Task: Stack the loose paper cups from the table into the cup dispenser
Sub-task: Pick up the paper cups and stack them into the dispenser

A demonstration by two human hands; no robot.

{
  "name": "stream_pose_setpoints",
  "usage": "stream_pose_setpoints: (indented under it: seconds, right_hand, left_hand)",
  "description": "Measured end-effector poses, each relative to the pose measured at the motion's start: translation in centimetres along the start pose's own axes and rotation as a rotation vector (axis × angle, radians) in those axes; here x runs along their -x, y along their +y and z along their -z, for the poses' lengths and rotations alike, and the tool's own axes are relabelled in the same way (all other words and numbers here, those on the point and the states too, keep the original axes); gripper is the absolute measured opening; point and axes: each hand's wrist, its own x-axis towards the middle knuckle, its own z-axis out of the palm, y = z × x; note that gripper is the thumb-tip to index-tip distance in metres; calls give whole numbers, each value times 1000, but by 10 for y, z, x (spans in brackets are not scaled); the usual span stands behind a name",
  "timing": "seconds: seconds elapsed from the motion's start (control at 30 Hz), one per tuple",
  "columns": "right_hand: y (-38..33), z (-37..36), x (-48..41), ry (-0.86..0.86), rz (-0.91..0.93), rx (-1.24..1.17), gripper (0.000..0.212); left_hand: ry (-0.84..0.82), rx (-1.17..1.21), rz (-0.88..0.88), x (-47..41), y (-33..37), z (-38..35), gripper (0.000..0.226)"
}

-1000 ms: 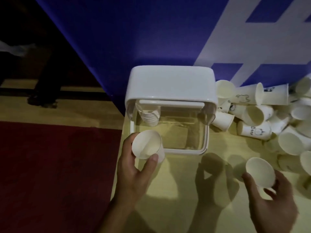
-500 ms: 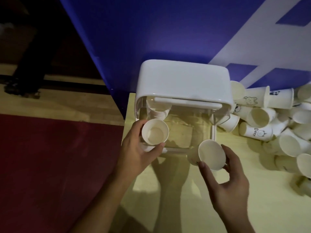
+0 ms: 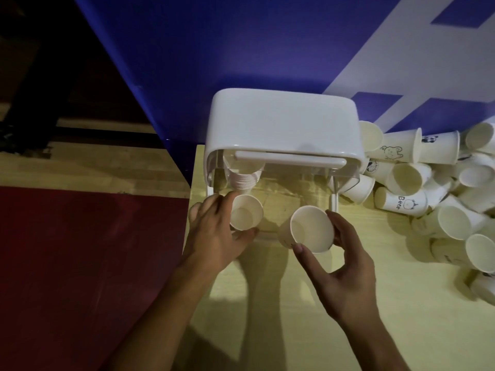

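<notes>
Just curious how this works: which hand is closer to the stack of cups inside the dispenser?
Left. The left hand holds a cup just under the stack; the right hand holds a second cup farther right.

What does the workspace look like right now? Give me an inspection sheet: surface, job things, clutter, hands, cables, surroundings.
Surface: pale wooden table, with hand shadows on it.
Job's things: clear cup dispenser with a white lid at the table's back left; nested stack in its left side; pile of loose paper cups to its right, some with cartoon prints.
Clutter: nothing seen.
Hands: left hand grips left-hand cup below the stack; right hand holds right-hand cup at the dispenser's front.
Cables: nothing seen.
Surroundings: blue-and-white panel behind; red carpet to the left.
</notes>
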Motion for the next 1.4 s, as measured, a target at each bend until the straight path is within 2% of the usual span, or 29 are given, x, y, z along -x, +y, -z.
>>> stream_pose_setpoints:
  seconds: [0.07, 0.23, 0.47, 0.53, 0.67, 0.8, 0.93, 1.1, 1.4]
  right_hand:
    - [0, -2, -3, -27, 14, 18, 60]
    - [-3, -8, -8, -70, 43, 57, 79]
    - [-19, -16, -19, -85, 169, 33, 70]
    - [-25, -22, -21, -93, 198, 13, 66]
    - [-39, -41, -28, -110, 289, 7, 64]
    - [-36, -61, -35, -121, 330, 50, 69]
    - [-23, -77, -40, -167, 324, 114, 74]
    - [-8, -86, -47, -190, 293, 200, 78]
    - [10, -104, -53, -242, 293, 397, 84]
  left_hand:
    - [7, -38, 11, 0, -1, 0, 75]
    - [-4, -1, 21, 1, -1, 0, 78]
    - [-56, 181, 77, 5, 1, 8, 99]
    - [-45, 286, 106, 12, 0, 17, 89]
    - [127, 613, 222, 29, 7, 38, 49]
    - [157, 853, 284, 27, 17, 45, 42]
    - [153, 819, 235, 18, 23, 42, 37]
    - [125, 766, 264, 10, 21, 33, 31]
    - [91, 354, 120, 2, 3, 22, 40]
